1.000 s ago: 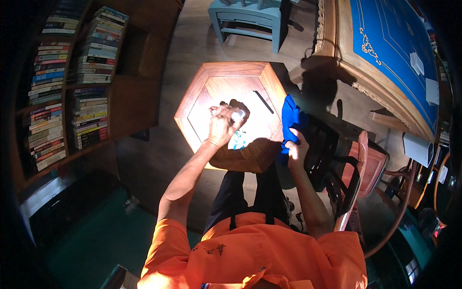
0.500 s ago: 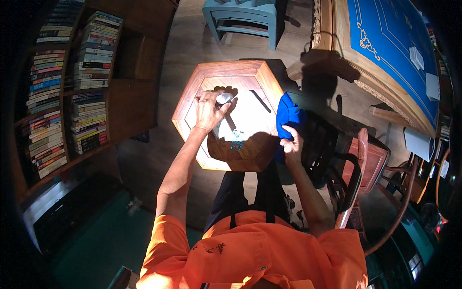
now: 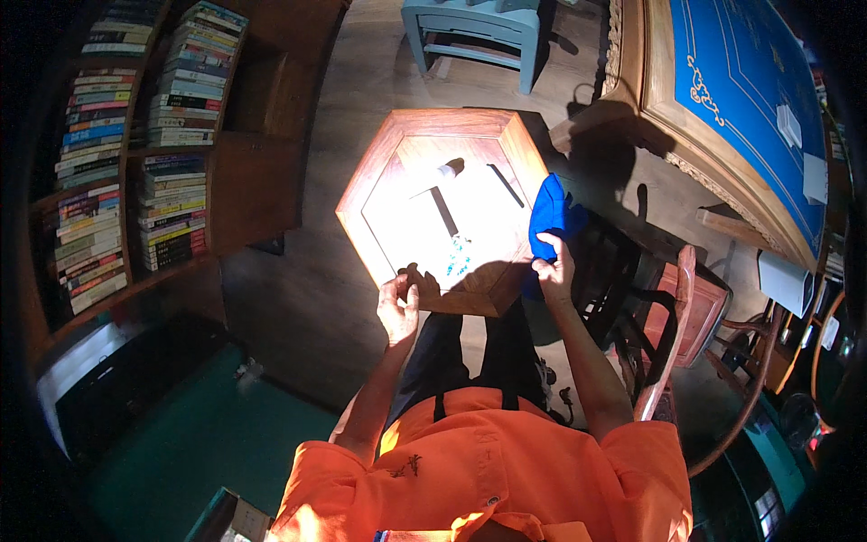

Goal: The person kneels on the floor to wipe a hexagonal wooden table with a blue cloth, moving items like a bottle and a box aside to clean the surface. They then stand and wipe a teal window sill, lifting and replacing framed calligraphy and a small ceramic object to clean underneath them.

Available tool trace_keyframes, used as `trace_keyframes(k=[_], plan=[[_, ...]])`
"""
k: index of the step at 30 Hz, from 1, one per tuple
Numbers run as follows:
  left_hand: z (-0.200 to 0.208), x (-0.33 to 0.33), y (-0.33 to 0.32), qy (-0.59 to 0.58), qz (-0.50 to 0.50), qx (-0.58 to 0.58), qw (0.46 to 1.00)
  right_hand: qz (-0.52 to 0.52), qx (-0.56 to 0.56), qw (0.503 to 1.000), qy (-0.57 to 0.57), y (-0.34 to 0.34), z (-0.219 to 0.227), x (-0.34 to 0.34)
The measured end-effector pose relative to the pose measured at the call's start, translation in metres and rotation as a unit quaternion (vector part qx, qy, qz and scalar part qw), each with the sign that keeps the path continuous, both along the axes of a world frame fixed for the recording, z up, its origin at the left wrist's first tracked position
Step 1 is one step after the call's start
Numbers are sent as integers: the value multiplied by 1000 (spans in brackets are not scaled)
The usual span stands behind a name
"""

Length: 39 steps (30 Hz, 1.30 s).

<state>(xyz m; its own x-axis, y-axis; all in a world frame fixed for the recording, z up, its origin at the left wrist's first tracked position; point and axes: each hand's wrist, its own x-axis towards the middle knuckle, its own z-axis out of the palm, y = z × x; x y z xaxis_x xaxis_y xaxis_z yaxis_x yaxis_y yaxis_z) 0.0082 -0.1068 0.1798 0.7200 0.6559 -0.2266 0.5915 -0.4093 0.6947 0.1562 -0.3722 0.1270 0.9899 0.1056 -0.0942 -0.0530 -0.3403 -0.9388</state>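
A hexagonal wooden table (image 3: 368,185) stands before me, its inner surface brightly lit. My left hand (image 3: 397,312) is at its near left edge, fingers loosely bent, thumb apart, with nothing visible in them. Beside the right edge, my right hand (image 3: 554,273) pinches a bright blue cloth (image 3: 549,212), which hangs against the rim. A small white rounded object (image 3: 448,170) lies toward the far part of the tabletop. Two dark narrow strips, one near the middle (image 3: 443,212) and one farther right (image 3: 507,186), lie there too. Nearer me is a small teal beaded cluster (image 3: 459,257).
Bookshelves (image 3: 181,154) filled with books rise on the left. A grey-blue stool (image 3: 474,41) stands beyond the table. At the far right is a large carved table (image 3: 668,99) with a blue top. Wooden chairs (image 3: 664,334) crowd close on my right.
My left hand has let go of the white object and drawn back to the table's near left edge. The right hand still grips the blue cloth. The view has shifted slightly.
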Motion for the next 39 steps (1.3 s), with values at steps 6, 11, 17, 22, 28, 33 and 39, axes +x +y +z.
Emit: trace_keyframes(k=[6, 11, 17, 22, 28, 33, 39], plan=[[-2, 41, 14, -29, -135, 127, 982, 7, -89, 996, -25, 3, -2, -5], [2, 99, 34, -3, -265, 192, 945, -31, -77, 996, 18, 5, -12, -8], [1, 125, 44, 50, -370, 206, 905, -37, -74, 996, 17, 5, -13, -8], [0, 128, 43, 54, -381, 197, 902, -29, -80, 996, -11, 4, -14, -7], [-4, 127, 44, 44, -396, 210, 893, -10, -80, 997, -15, 3, -9, -5], [-4, 126, 67, 71, -376, 220, 897, 5, -101, 994, -34, 4, -9, -6], [-2, 122, 105, 75, -418, 218, 879, 13, -107, 992, -67, 13, -12, -11]])
